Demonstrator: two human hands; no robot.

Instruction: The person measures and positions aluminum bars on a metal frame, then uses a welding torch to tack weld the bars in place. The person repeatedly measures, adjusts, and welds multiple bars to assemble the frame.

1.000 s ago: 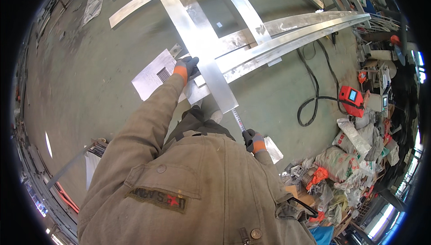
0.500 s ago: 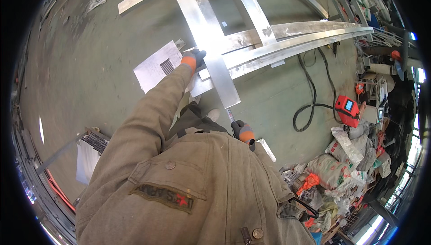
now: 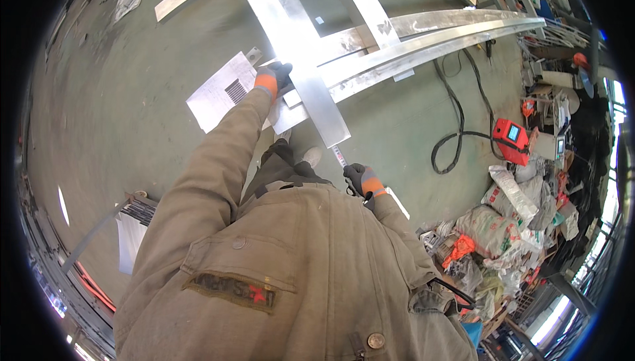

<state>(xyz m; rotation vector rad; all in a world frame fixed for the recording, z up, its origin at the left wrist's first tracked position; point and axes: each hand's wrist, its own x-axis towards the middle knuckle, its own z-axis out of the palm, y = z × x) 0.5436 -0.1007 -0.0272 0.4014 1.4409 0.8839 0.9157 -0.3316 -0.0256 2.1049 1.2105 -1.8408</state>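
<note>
Metal bar [image 3: 320, 106] is slanted upper-left to lower-right. Left hand [image 3: 272, 78] is set at its edge; finger closure can't be told. Right hand [image 3: 362, 180] is held nearer bar's end than a second ago, fingers clamped on tape measure [image 3: 339, 156], pointed up-left, in line with bar.

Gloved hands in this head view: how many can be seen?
2: the left hand, at the left edge of the broad metal bar, and the right hand, holding a tape measure by the bar's near end. No other hand shows.
</note>
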